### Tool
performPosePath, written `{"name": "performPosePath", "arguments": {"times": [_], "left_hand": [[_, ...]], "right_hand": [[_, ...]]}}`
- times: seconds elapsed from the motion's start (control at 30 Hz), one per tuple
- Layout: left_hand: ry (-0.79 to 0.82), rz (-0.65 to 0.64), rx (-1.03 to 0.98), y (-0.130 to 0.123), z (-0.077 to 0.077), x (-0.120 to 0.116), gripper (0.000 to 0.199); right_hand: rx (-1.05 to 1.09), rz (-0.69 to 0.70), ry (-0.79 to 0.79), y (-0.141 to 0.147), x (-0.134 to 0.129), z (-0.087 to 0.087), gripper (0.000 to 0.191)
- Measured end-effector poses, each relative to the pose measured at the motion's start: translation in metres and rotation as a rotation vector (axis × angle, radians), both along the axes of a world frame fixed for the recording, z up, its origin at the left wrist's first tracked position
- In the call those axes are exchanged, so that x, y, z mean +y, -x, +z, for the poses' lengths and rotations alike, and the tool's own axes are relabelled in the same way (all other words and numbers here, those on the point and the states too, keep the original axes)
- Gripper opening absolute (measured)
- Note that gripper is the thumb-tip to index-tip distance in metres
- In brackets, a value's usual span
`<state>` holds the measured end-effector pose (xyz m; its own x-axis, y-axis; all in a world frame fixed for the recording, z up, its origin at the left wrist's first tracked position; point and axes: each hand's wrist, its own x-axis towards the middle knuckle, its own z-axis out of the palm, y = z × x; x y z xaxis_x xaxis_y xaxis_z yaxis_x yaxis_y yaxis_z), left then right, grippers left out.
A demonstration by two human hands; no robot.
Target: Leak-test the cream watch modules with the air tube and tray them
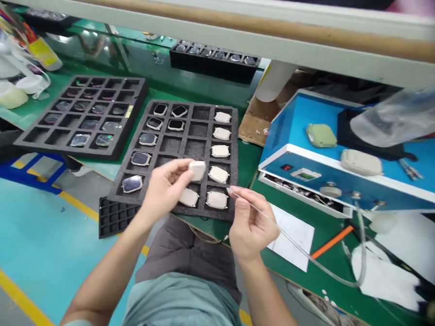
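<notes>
Between the thumb and fingers of my left hand [167,189] is a cream watch case [196,171], raised over the black foam tray [153,179]. My right hand [252,223] pinches a thin clear tube [300,250] near its pale tip, which is by the tray's right edge. That tube loops back to a fitting on the front of a blue box [288,132]. Cream cases [217,199] fill the tray's right column, and another case [189,197] lies below my left hand. Watches with dark faces [141,159] sit in the left columns.
A second foam tray [112,148] with dark-faced pieces stands at the left. On the blue box lie a green case [321,135] and a beige case [362,162]. White paper [294,237], an orange stick [332,242] and crumpled tissue [382,278] are at the right. A shelf edge [224,24] crosses above.
</notes>
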<state>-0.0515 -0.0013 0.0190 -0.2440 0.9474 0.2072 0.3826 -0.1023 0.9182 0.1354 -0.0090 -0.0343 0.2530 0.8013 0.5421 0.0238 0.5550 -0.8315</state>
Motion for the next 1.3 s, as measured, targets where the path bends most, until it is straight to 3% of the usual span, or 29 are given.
{"name": "performPosePath", "arguments": {"times": [0.1,0.2,0.4,0.67,1.3], "left_hand": [[0.062,-0.102,-0.374,-0.042,-0.01,-0.005,0.029],[0.076,-0.104,-0.48,-0.06,-0.015,-0.007,0.028],[-0.008,-0.034,-0.494,-0.055,-0.017,-0.007,0.051],[-0.004,-0.021,-0.548,-0.059,-0.018,-0.011,0.032],[-0.017,0.039,-0.5,-0.063,-0.018,-0.013,0.031]], "right_hand": [[-0.054,-0.021,-0.031,-0.001,0.003,0.001,0.015],[-0.078,-0.033,-0.043,-0.002,0.005,0.003,0.017],[-0.078,-0.028,-0.046,-0.002,0.005,0.004,0.018],[-0.064,-0.016,0.0,-0.001,0.004,0.001,0.017],[-0.062,0.004,0.031,-0.003,0.004,0.0,0.017]]}}
